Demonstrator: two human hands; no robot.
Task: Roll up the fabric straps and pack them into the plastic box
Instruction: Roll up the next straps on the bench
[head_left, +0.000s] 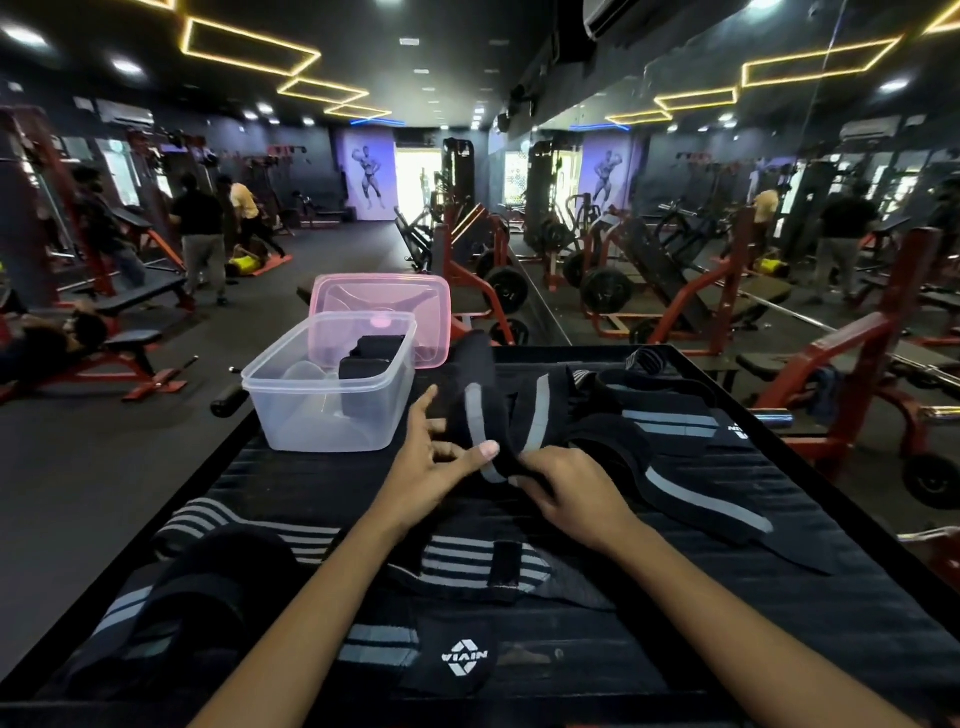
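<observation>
A clear plastic box (291, 410) stands at the far left of a black ribbed mat, with rolled black straps (371, 358) inside it. In the middle of the mat lies a black strap with a grey stripe (475, 415). My left hand (431, 467) touches its near end with the thumb, its other fingers spread. My right hand (566, 488) pinches the same end from the right. Other black and grey straps (670, 423) lie to the right. A striped strap (457, 564) and a strap with a white logo (460, 657) lie near me.
A pink lid (415, 301) leans behind the clear box. The black tray (831, 493) under the mat has raised edges. Red gym machines, benches and weight plates stand around, with people at the far left and a mirror wall on the right.
</observation>
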